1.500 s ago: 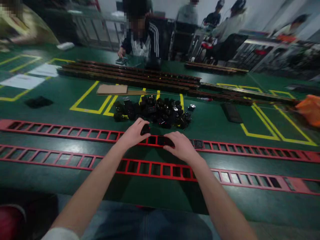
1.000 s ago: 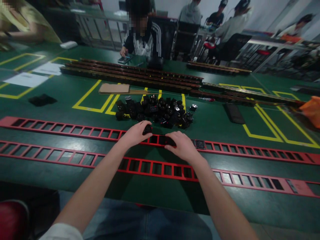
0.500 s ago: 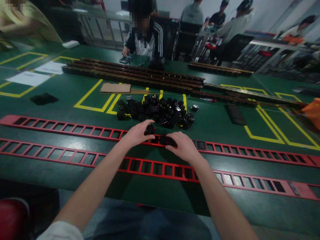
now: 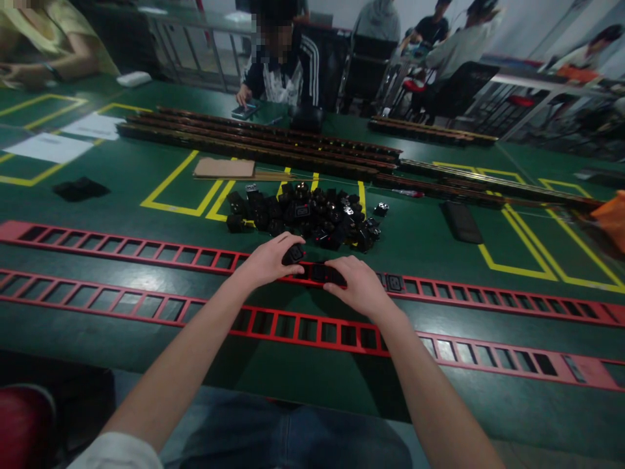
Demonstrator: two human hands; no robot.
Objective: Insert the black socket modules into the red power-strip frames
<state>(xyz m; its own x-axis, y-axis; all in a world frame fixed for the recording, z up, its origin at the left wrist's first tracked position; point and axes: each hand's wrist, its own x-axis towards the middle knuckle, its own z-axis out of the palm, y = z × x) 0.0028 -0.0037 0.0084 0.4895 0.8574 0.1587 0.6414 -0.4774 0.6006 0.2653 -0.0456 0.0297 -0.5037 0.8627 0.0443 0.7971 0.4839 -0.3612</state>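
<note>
While the left hand point(image 4: 271, 262) clamps fingers on a black block point(image 4: 295, 255), the right hand point(image 4: 358, 280) rests at the red frame point(image 4: 488, 298), grip unclear to me.

The scene is dimly lit, and glare is spread over the green tabletop point(image 4: 439, 319), nearer than the pile of black parts point(image 4: 303, 215) and to both sides. Small glints are caught on the pile; beyond it, people point(image 4: 456, 45) are softly blurred.

White papers point(image 4: 47, 148) left, tan cardboard point(image 4: 224, 169) mid-table, orange bundle point(image 4: 611, 220) far right
</note>
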